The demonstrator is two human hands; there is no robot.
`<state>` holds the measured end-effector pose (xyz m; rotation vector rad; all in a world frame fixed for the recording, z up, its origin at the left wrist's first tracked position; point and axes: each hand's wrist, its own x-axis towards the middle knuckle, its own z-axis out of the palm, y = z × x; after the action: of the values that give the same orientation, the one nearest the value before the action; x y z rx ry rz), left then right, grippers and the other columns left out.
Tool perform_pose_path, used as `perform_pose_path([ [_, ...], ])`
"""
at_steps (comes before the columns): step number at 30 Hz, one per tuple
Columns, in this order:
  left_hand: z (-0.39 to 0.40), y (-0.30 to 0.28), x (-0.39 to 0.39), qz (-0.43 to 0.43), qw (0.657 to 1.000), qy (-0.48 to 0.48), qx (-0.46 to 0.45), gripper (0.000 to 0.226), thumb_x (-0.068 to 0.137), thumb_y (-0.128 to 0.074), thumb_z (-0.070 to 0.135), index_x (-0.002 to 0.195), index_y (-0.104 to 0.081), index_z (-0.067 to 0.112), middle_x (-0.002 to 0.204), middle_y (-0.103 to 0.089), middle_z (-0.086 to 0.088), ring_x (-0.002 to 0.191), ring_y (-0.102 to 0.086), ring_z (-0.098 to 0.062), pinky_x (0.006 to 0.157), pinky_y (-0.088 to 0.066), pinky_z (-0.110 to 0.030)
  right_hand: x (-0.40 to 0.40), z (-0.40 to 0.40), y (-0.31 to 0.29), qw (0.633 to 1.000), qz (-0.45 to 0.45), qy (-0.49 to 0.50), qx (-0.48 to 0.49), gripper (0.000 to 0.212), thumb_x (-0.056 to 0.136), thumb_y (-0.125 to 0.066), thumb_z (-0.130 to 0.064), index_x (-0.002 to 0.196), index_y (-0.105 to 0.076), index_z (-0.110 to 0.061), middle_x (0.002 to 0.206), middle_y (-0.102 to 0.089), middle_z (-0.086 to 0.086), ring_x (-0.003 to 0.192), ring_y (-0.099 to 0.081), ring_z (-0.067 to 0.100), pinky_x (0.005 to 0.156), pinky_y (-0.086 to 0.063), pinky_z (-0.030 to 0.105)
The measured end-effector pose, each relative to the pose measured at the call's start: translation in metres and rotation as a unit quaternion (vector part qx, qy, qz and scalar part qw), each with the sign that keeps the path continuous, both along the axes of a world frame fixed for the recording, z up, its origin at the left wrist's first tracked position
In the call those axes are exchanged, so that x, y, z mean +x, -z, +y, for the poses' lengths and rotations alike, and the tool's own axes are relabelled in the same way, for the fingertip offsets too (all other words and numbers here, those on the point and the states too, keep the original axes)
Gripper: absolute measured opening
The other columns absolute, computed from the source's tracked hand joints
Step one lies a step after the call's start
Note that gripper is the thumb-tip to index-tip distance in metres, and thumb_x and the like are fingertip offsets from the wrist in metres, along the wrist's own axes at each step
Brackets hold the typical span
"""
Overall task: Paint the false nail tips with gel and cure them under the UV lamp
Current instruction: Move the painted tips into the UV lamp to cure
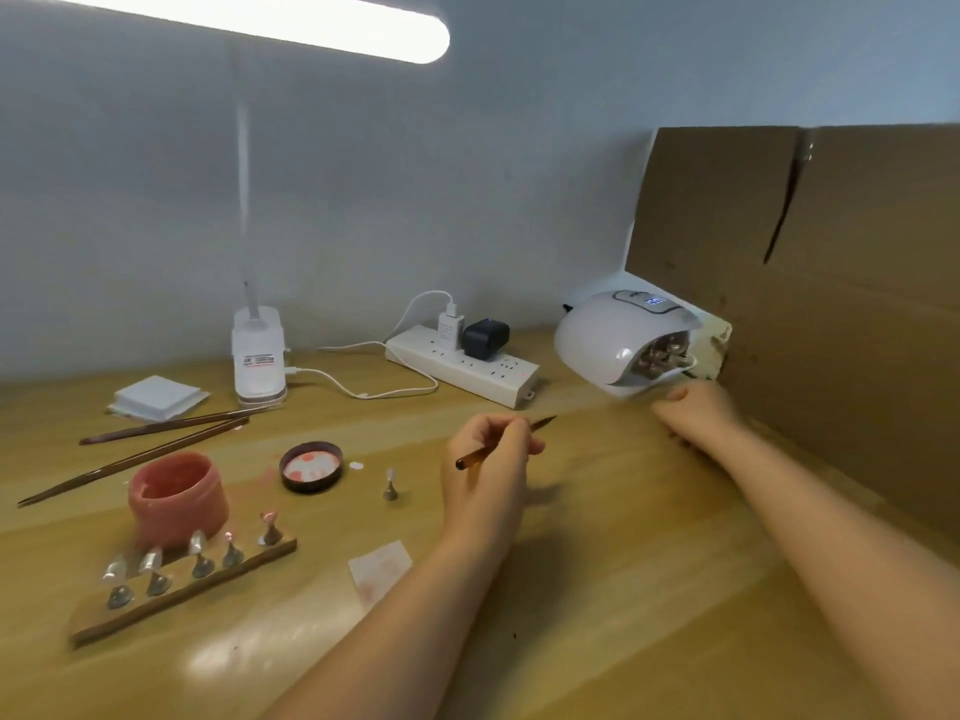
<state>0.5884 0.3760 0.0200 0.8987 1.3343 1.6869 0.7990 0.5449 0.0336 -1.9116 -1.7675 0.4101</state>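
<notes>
We see left hand (480, 472) fingers pinching gel brush (503, 443) mid-desk. Right hand (698, 413) fingers loosely curled, empty, before UV lamp (615, 340) at desk's right-rear corner; nail tips (197, 550) on stand, front-left.

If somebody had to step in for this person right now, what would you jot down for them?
Left hand: grips the brush, held above the table.
Right hand: on the table just in front of the UV lamp; I cannot tell whether it holds anything.
UV lamp: display lit, some nail tips on stands visible inside its mouth.
Wooden bar: five tips on stands, nearest the open pink gel jar. Its lid lies beside it.
One lone stand is on the table, off the bar.
Done: one batch is in the lamp.
Left: probably painting and curing the bar's tips; their coating is too blurred to judge.
</notes>
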Motion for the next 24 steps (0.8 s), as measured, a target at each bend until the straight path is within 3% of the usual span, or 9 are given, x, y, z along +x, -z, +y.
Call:
perform_pose_path([
  [5,0.004,-0.001,-0.003,0.028,0.997,-0.060,0.025,0.020,0.090,-0.059,0.016,0.073,-0.067,0.024,0.072,-0.071,0.004,0.068,-0.062,-0.005,0.063,-0.046,-0.022,0.003,0.038,0.006,0.999,0.027,-0.006,0.028,0.030,0.091,-0.054,-0.029,0.114,-0.063,-0.012,0.094,-0.069,0.016,0.091,-0.065,0.035,0.083,-0.053,0.040],
  [8,0.003,-0.001,-0.002,0.050,0.996,-0.065,0.041,0.021,0.091,-0.059,0.015,0.074,-0.067,0.023,0.072,-0.070,0.004,0.068,-0.062,-0.008,0.060,-0.047,-0.014,0.000,0.053,0.006,0.999,-0.031,-0.022,0.007,0.035,0.095,-0.047,-0.041,0.120,-0.060,-0.019,0.097,-0.068,0.012,0.096,-0.062,0.033,0.076,-0.045,0.032],
  [11,0.001,0.000,0.001,0.079,0.993,-0.063,0.059,0.021,0.092,-0.060,0.014,0.073,-0.067,0.020,0.072,-0.070,0.004,0.066,-0.061,-0.006,0.057,-0.043,-0.010,-0.004,0.062,0.006,0.996,-0.090,-0.018,0.002,0.037,0.095,-0.048,-0.040,0.126,-0.059,-0.021,0.121,-0.063,0.013,0.110,-0.057,0.034,0.080,-0.042,0.033],
  [14,0.001,0.000,0.002,0.082,0.993,-0.060,0.065,0.022,0.091,-0.060,0.012,0.072,-0.066,0.020,0.071,-0.070,0.003,0.066,-0.061,-0.007,0.058,-0.042,-0.010,-0.006,0.064,0.009,0.997,-0.069,-0.008,0.030,0.032,0.091,-0.055,-0.035,0.117,-0.063,-0.018,0.117,-0.065,0.013,0.108,-0.058,0.034,0.084,-0.046,0.035],
  [18,0.002,0.000,0.001,0.071,0.994,-0.058,0.063,0.023,0.091,-0.060,0.011,0.071,-0.066,0.021,0.070,-0.070,0.003,0.063,-0.060,-0.001,0.058,-0.041,-0.009,-0.005,0.068,0.012,0.997,0.015,0.009,0.075,0.031,0.084,-0.066,-0.029,0.111,-0.066,-0.014,0.111,-0.067,0.013,0.104,-0.060,0.033,0.075,-0.042,0.030],
  [21,0.003,0.000,0.001,0.075,0.993,-0.057,0.065,0.023,0.091,-0.060,0.012,0.071,-0.066,0.021,0.070,-0.070,0.003,0.064,-0.060,-0.002,0.057,-0.041,-0.009,-0.006,0.073,0.010,0.998,-0.019,0.017,0.051,0.032,0.086,-0.064,-0.032,0.111,-0.066,-0.012,0.110,-0.066,0.015,0.103,-0.060,0.034,0.077,-0.045,0.033],
  [24,0.003,0.001,0.001,0.083,0.993,-0.059,0.066,0.022,0.091,-0.060,0.013,0.071,-0.066,0.021,0.070,-0.070,0.003,0.064,-0.060,-0.003,0.058,-0.042,-0.010,-0.009,0.070,0.010,0.997,-0.024,0.006,0.074,0.025,0.083,-0.067,-0.030,0.089,-0.071,-0.006,0.089,-0.069,0.014,0.089,-0.062,0.033,0.068,-0.044,0.031],
])
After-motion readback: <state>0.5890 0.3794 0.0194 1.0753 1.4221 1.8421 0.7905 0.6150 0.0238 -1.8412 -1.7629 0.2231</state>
